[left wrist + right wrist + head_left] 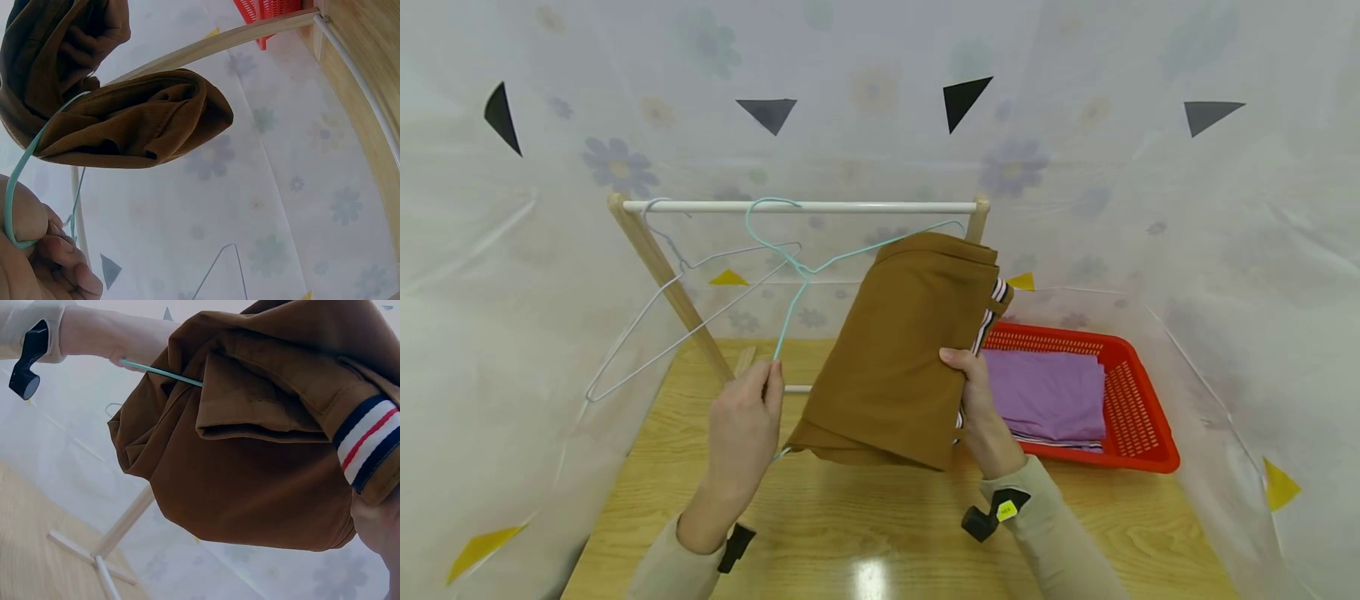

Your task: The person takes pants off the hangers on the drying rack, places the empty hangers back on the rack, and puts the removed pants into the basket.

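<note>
My left hand [747,425] pinches one corner of a mint-green wire hanger [806,273] between thumb and fingers. A brown folded garment [902,342] with navy, white and red striped trim is draped over the hanger, and the wire runs into its folds in the right wrist view. My right hand [981,400] grips the garment's striped edge, thumb on the front and the other fingers hidden behind the cloth. The hanger's hook overlaps the white rail [880,207] in the head view; whether it rests on it I cannot tell.
A pale lilac wire hanger [632,329] hangs at the rail's left end. The rail sits on a wooden-legged rack [673,292]. Behind my right hand, a red basket [1138,408] holds a folded purple garment [1048,392]. Floral sheeting surrounds the wooden table [865,533].
</note>
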A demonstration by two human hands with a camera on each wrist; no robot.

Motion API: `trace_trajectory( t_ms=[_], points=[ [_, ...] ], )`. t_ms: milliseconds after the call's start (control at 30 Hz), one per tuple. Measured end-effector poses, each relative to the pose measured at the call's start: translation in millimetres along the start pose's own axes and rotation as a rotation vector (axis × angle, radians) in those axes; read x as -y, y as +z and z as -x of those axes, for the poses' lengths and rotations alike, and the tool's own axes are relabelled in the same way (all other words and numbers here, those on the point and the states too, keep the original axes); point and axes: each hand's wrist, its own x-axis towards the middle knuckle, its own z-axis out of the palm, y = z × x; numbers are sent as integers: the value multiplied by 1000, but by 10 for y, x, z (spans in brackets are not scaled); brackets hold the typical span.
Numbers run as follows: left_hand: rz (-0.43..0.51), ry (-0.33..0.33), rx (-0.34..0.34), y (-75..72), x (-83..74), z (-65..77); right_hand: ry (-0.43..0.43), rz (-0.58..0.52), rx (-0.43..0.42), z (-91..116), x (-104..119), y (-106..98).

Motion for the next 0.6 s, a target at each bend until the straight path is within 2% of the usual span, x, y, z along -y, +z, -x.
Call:
trace_trajectory(
  t_ms=[67,333,600],
  points=[
    [-5,-3,-4,-8,2,-5,16,-1,-12,13,27,-22],
    [9,-18,-32,-36,18,-18,189,-2,-50,80,97,-76],
    [9,-19,-57,-51,57,2,185,-70,-56,137,162,-76]
  ],
)
